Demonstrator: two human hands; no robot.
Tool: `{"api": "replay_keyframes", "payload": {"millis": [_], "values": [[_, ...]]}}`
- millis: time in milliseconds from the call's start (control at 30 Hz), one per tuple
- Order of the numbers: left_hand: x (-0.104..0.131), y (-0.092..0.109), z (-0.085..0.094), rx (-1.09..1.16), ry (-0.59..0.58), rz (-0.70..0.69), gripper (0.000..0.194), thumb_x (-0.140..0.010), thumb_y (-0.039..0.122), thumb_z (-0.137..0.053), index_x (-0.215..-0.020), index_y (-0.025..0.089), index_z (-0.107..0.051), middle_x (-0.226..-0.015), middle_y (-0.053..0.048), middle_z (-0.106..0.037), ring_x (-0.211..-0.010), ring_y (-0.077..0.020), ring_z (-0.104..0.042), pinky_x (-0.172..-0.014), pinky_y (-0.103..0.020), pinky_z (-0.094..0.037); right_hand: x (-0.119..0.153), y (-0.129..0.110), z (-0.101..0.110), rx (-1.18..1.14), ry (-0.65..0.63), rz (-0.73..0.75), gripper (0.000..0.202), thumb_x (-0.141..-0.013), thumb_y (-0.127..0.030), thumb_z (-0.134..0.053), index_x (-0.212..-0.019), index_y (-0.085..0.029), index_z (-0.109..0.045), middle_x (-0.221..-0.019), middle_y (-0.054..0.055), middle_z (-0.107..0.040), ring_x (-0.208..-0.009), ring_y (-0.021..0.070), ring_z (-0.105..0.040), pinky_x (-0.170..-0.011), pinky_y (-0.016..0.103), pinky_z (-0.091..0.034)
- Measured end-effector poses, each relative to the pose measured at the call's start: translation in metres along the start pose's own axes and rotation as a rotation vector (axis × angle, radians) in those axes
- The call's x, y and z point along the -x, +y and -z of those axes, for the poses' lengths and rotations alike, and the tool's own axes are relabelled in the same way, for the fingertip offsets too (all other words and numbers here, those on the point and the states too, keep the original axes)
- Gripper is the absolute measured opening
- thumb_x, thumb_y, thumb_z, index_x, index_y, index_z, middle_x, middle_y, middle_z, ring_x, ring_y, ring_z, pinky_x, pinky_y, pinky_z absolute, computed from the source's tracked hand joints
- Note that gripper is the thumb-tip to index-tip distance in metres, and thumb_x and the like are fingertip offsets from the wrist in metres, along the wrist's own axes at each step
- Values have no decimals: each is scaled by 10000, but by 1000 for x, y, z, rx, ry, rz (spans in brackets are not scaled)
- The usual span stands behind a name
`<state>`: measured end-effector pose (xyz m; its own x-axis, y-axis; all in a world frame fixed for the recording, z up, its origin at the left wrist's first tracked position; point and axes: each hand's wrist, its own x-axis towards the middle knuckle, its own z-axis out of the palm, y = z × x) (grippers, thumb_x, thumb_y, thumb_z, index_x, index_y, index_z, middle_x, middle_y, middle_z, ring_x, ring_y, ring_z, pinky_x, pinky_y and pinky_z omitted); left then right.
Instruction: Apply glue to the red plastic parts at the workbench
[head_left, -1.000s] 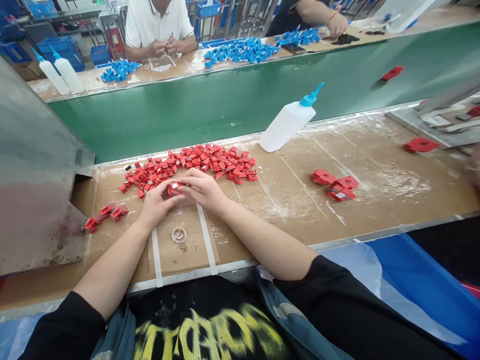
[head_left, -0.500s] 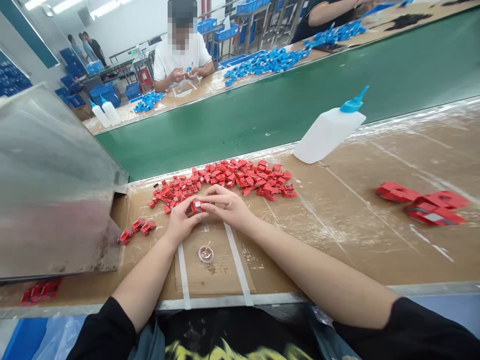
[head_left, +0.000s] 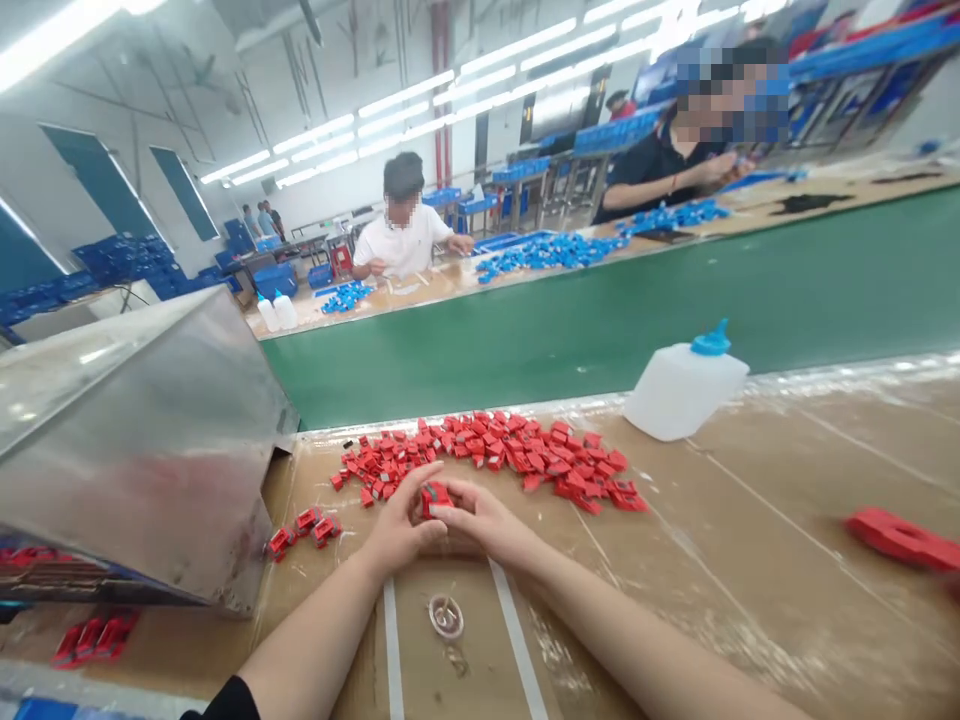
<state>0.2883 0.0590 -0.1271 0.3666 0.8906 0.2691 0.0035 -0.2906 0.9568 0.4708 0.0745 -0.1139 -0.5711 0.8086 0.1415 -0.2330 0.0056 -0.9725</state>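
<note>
A small red part [head_left: 435, 499] is held between both hands in the middle of the head view. My left hand [head_left: 401, 525] curves round its left side, fingers and thumb on it. My right hand [head_left: 480, 515] grips it from the right, the thumb lying across its near side. Just beyond my hands spreads a pile of red parts [head_left: 510, 445]. Nearer to me, between two white tape strips, sits a small round dish [head_left: 446, 617] with a thin stick in it. A few red parts [head_left: 307, 530] lie left of my hands.
A metal housing [head_left: 150, 440] stands at the left. A white bottle with a blue cap [head_left: 682, 390] is at the right, beside the green belt [head_left: 510, 350]. Larger red pieces [head_left: 900, 535] lie far right. Across the belt, two people sit near blue parts [head_left: 547, 252].
The view has tilted up, so the table items appear lower. The red part has turned in my hands. Across the belt, the person in white has moved both hands apart.
</note>
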Motion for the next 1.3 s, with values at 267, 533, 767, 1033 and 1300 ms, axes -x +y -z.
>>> {"api": "replay_keyframes", "payload": {"millis": [267,533,767,1033,1300], "values": [[8,6,-23,59,129,95,705,-696,589,-849,-1249,195,-660,-1103,-103,-709,-994,-292,-694,-951,-441,-565,5,9,-16,173,70,120,329,-824,-506,-756,-923,-199,-693,-902,78,-707,-842,263,-673,-806,401,-567],[3,20,-7,-94,41,-59,649,-796,556,-793,-1304,186,-631,-1252,-128,-686,-1134,-297,-675,-1022,-448,-539,7,11,-22,61,63,122,489,-788,-582,-817,-1008,-174,-663,-1006,85,-686,-937,235,-663,-905,383,-557],[2,14,-4,-141,-50,-233,897,-773,673,-790,-1477,205,-492,-1470,-177,-571,-1353,-343,-566,-1166,-504,-442,8,10,-6,142,37,138,571,-813,-619,-795,-1132,-174,-633,-1048,82,-691,-962,231,-674,-898,372,-561],[22,73,23,-953,65,-185,669,-961,659,-552,-1451,204,-543,-1411,-168,-604,-1349,-350,-531,-1167,-523,-383,55,-42,26,811,297,213,351,-962,-524,-652,-1096,-200,-649,-987,77,-704,-885,229,-667,-831,359,-532],[105,52,110,-1553,111,360,679,-953,703,-494,-1438,234,-569,-1236,-216,-591,-1153,-413,-537,-942,-496,-430,200,-25,159,1750,317,68,444,-969,-630,-477,-957,-234,-678,-1073,204,-701,-944,376,-654,-766,506,-512]]}}
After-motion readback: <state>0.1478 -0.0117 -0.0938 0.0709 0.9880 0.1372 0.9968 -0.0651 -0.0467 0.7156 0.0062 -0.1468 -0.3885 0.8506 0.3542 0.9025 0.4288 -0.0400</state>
